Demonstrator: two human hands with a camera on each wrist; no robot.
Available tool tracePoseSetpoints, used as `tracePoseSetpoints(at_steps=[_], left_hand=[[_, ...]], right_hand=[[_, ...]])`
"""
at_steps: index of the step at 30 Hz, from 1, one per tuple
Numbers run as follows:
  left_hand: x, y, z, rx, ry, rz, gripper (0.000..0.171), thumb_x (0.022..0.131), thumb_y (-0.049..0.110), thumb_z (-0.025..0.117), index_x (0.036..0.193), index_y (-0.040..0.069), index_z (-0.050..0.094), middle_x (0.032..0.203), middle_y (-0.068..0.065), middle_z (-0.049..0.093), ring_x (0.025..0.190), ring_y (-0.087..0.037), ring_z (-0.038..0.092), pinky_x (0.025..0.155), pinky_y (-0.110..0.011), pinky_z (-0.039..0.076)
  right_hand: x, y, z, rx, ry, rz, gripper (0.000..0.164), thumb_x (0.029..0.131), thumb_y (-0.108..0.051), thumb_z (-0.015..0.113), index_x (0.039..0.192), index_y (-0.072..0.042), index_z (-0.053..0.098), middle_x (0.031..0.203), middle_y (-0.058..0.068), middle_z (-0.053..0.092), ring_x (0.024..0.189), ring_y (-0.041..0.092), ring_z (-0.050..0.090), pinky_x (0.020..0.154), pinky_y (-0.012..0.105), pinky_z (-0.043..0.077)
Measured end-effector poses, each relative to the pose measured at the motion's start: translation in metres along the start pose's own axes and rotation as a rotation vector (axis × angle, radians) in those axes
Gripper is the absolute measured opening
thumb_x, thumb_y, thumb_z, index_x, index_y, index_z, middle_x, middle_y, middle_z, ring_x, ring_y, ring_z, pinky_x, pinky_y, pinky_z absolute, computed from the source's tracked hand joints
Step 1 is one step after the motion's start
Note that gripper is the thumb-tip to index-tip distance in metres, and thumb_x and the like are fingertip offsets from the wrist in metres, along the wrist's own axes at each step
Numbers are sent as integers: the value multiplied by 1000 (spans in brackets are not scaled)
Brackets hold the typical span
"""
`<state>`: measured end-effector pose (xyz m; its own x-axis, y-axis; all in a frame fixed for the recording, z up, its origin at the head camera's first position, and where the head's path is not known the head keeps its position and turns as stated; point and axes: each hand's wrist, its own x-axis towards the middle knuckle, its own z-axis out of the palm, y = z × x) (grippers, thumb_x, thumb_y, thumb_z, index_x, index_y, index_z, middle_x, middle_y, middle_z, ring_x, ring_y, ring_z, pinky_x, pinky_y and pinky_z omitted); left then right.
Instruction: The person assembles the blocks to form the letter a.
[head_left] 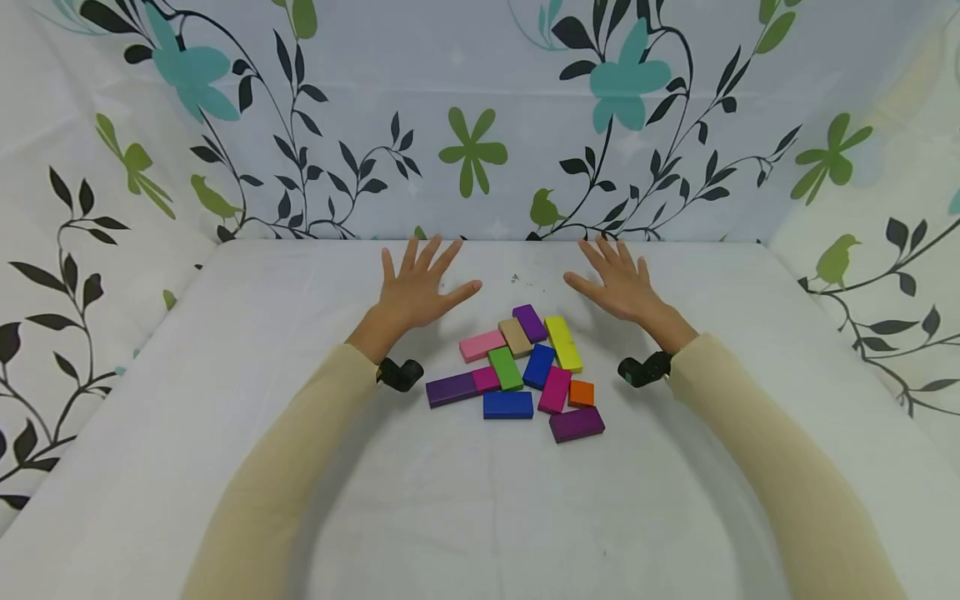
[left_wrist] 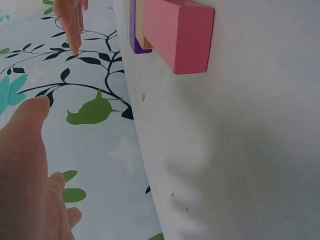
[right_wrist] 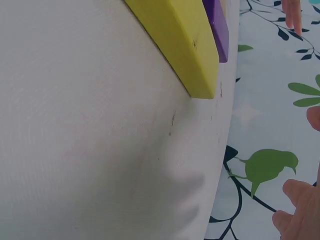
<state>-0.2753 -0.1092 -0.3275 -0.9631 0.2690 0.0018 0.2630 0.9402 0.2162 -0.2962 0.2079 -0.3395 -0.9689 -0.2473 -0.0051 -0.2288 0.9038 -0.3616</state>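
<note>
Several coloured wooden blocks lie flat in a loose cluster at the middle of the table. My left hand is spread behind and left of them, nearest the pink block; it holds nothing. Fingers apart, my right hand hovers behind and right, nearest the yellow block, also holding nothing. Between those two blocks are a tan block and a purple block. A green block and a blue block sit mid-cluster. In the left wrist view the pink block is close; the right wrist view shows the yellow block.
Toward the front lie a dark purple block, another blue block, a magenta block, an orange block and a plum block. A white cloth covers the table. Behind its back edge hangs a patterned curtain.
</note>
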Motion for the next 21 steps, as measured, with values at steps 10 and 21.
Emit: tracePoseSetpoints(at_steps=[10,21], left_hand=[[-10,6,8,4,1,43,81,93,69,36,158,31,5,165,-4,2,149,-33,-11,110,-64,-13],[-21,2,14,-30,45,93,78,95,64,40,158,28,13,164,-5,7,150,-32,-5,113,-62,-7]], right_hand=[[-5,-4,3,1,-24,-28,80,96,-58,41,158,-19,8,163,15,3,147,44,-6,111,67,-5],[-10,-2,10,70,-76,-66,80,96,-53,43,158,-17,7,164,14,1,148,41,-7,112,67,2]])
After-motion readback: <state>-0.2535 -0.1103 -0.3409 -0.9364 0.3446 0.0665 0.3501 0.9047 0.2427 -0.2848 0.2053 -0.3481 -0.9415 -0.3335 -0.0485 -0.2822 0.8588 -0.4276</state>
